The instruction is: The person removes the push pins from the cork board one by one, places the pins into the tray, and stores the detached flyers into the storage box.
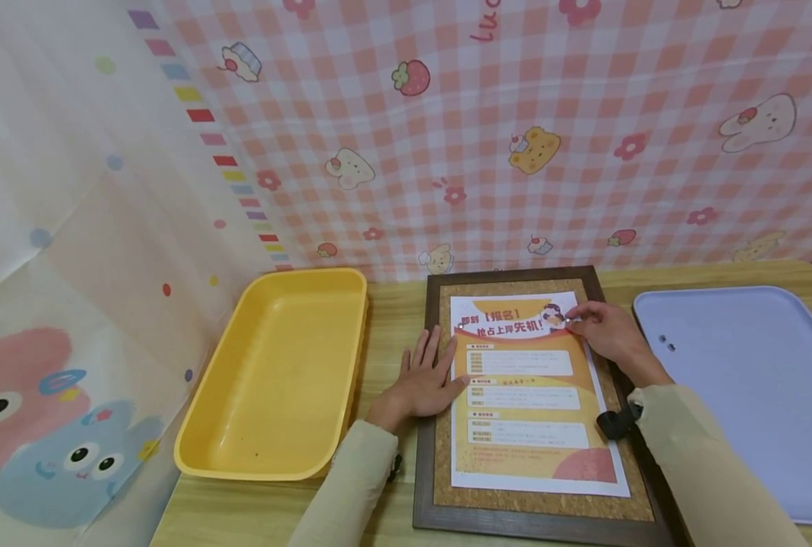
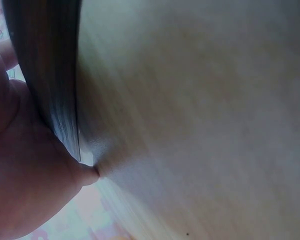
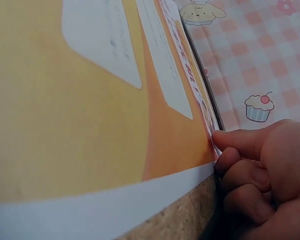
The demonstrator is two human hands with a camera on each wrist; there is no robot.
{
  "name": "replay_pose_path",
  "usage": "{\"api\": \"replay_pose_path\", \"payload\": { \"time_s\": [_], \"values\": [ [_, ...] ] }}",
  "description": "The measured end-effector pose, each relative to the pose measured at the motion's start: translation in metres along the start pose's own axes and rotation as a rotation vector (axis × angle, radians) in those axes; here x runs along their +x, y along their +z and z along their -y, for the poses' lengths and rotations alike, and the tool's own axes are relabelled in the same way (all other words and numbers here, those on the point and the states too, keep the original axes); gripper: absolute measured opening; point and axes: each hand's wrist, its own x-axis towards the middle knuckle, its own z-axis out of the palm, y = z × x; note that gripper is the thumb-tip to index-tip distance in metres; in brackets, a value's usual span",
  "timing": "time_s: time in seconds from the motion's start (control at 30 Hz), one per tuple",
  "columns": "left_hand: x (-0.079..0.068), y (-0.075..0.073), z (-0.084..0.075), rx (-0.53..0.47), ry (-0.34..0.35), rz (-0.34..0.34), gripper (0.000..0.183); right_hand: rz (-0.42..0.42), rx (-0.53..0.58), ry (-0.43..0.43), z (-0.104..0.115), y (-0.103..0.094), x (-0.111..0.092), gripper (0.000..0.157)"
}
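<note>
A printed orange-and-white poster [image 1: 532, 395] lies on a cork board [image 1: 542, 503] with a dark wooden frame [image 1: 424, 456]. A small shiny pushpin [image 1: 461, 327] sits near the poster's upper left corner. My left hand [image 1: 422, 384] rests with spread fingers across the frame's left side, its thumb touching the poster's left edge. At the upper right of the poster, my right hand [image 1: 607, 334] pinches another small shiny pin [image 1: 568, 320] between thumb and index finger. In the right wrist view the fingers [image 3: 245, 142] hide that pin, and the remaining fingers are curled.
To the left stands a deep yellow tray [image 1: 269, 380]. A lavender tray [image 1: 761, 395] lies on the right, with two small pins [image 1: 667, 343] near its left side. The wooden table [image 1: 392, 311] meets a pink checked cloth [image 1: 474, 152] behind.
</note>
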Motion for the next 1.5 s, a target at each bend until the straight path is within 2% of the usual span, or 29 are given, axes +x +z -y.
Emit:
{"api": "replay_pose_path", "payload": {
  "time_s": [0.47, 1.5],
  "values": [
    [0.0028, 0.0023, 0.0017, -0.002, 0.0, 0.005, 0.073, 0.01, 0.045, -0.013, 0.0007, -0.0009, -0.0009, 0.025],
    [0.0039, 0.0032, 0.0026, -0.01, 0.002, -0.001, 0.072, -0.006, 0.052, -0.014, 0.0018, -0.0009, -0.0018, 0.023]
  ]
}}
